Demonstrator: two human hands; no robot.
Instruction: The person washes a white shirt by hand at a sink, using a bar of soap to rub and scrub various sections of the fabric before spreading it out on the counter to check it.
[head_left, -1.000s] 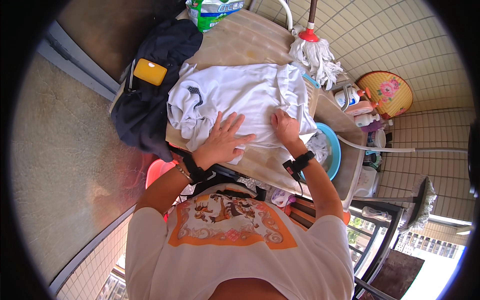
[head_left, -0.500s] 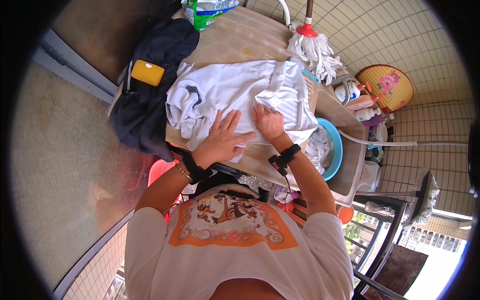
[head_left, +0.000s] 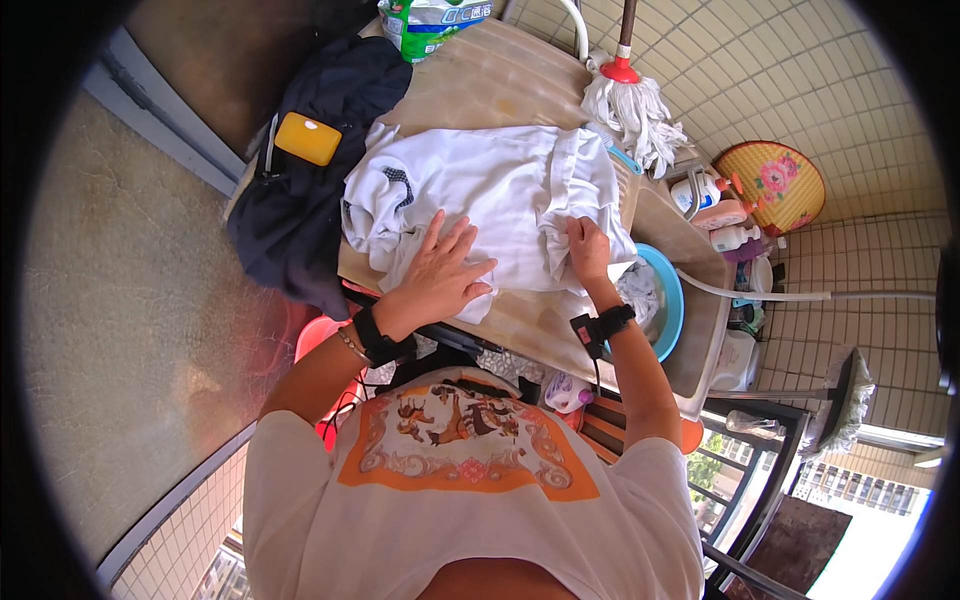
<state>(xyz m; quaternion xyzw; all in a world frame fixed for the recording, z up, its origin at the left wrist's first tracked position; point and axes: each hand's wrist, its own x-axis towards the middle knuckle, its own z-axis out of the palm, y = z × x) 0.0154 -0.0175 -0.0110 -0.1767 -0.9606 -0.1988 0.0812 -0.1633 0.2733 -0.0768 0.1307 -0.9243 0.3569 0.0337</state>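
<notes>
left hand [head_left: 442, 275] spread flat on the white garment [head_left: 475, 175]. right hand [head_left: 589, 250] fisted over it; i cannot tell if it grips.

Bright daylight, white glare at lower right, tiled wall [head_left: 800, 90] in fisheye curves.

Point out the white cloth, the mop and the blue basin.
White cloth [head_left: 500, 195], head view: its flat middle.
Mop [head_left: 635, 115], head view: its white strands.
Blue basin [head_left: 677, 290], head view: its right rim.

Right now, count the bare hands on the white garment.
2: the left hand, spread on the white garment; the right hand, curled on it farther right.
</notes>
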